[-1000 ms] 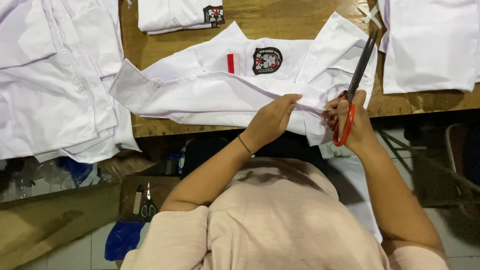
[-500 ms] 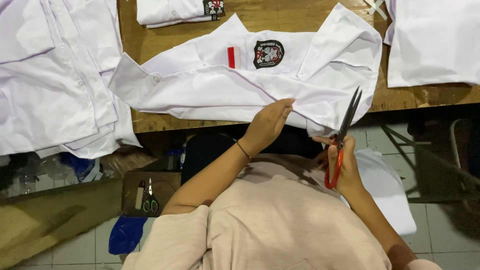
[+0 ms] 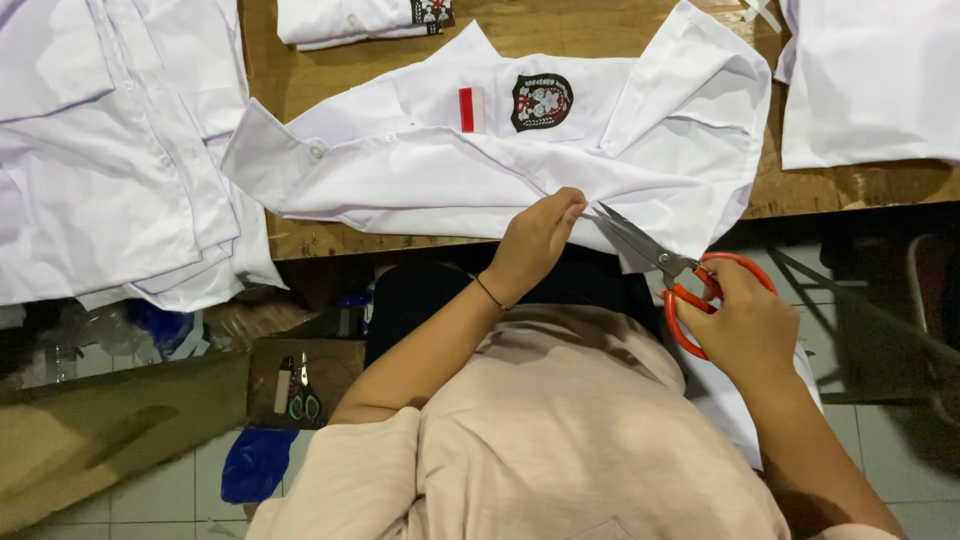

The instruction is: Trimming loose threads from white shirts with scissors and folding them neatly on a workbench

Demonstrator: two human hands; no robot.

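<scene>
A white shirt (image 3: 430,170) with a dark crest patch (image 3: 541,101) and a small red-and-white patch (image 3: 470,109) lies spread on the wooden table (image 3: 300,90), its lower edge hanging over the near side. My left hand (image 3: 535,240) pinches the shirt's fabric at that near edge. My right hand (image 3: 735,325) grips orange-handled scissors (image 3: 665,265); their blades point up-left with the tips close to my left fingers and the pinched cloth.
A stack of white shirts (image 3: 110,150) fills the table's left side. A folded shirt (image 3: 350,20) lies at the top, another white garment (image 3: 870,80) at the right. Below the table, a cardboard box (image 3: 300,375) holds small green-handled snips (image 3: 305,400).
My right hand dropped away from the shirt with the scissors, then swung the blades from pointing up to pointing left toward my left hand. My left hand kept its pinch on the fabric edge.
</scene>
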